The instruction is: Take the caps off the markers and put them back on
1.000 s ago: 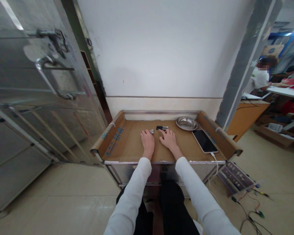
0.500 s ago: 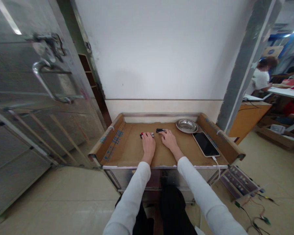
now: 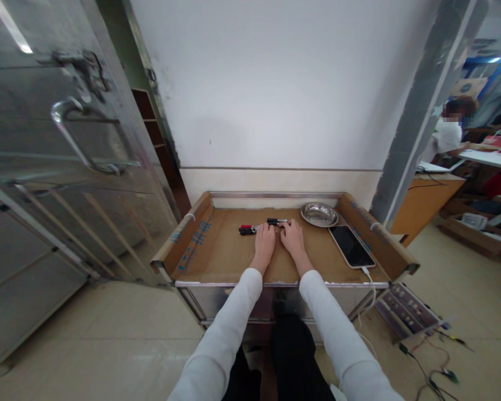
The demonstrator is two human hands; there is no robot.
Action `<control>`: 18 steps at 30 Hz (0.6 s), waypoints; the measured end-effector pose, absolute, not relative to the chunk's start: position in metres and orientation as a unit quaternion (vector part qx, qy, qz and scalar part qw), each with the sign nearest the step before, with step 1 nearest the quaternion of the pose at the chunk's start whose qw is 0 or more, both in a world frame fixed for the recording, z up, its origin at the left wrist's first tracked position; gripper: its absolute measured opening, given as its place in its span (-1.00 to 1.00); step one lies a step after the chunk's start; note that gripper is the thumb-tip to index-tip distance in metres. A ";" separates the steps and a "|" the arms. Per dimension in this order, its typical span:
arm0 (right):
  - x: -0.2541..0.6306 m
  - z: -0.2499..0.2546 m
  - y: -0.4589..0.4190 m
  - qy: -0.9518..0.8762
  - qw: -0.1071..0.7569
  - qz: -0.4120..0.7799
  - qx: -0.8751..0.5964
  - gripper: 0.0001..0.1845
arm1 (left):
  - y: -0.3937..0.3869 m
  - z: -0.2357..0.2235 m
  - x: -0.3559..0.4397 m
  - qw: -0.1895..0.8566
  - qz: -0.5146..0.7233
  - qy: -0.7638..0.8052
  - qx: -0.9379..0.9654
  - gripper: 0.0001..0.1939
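Note:
My left hand (image 3: 265,243) rests over the cardboard-lined cart top, its fingers bent down and close together. Whatever lies under its fingertips is too small to make out. By its left side lie a red pen (image 3: 246,226) and a black pen (image 3: 247,231), side by side, with their right ends near the hand. My right hand (image 3: 293,239) is a short way to the right, fingers bent around the right end of another dark, slim pen-like piece (image 3: 273,221). The two hands are almost touching.
A round steel dish (image 3: 319,214) stands at the back right of the cart (image 3: 217,262). Near it a phone (image 3: 351,245) is plugged into a white cable (image 3: 373,289). A metal door (image 3: 67,223) is at left; a person (image 3: 448,133) sits far right.
My left hand has shifted right, off the red and black pens, uncovering more of them. My right hand has moved slightly right, and the gap between my hands is narrower.

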State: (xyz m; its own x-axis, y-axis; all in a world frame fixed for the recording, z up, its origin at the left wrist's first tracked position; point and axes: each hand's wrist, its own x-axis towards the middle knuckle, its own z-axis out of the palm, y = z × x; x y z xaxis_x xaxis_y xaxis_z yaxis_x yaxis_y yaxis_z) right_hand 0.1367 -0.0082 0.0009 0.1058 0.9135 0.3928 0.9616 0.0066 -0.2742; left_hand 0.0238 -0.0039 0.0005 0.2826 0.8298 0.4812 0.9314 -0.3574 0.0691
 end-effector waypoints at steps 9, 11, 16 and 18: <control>0.139 0.000 -0.013 -0.633 0.234 -0.077 -0.734 -0.76 | -0.002 0.002 0.023 0.088 -0.251 -0.560 -0.785 -0.83; 0.139 0.000 -0.014 -0.637 0.224 -0.082 -0.733 -0.75 | -0.002 0.001 0.023 0.090 -0.248 -0.557 -0.787 -0.83; 0.139 0.001 -0.020 -0.659 0.224 -0.076 -0.714 -0.75 | 0.000 -0.001 0.022 0.091 -0.232 -0.535 -0.807 -0.84; 0.139 0.003 -0.022 -0.659 0.228 -0.072 -0.714 -0.76 | 0.000 -0.002 0.022 0.088 -0.233 -0.533 -0.809 -0.84</control>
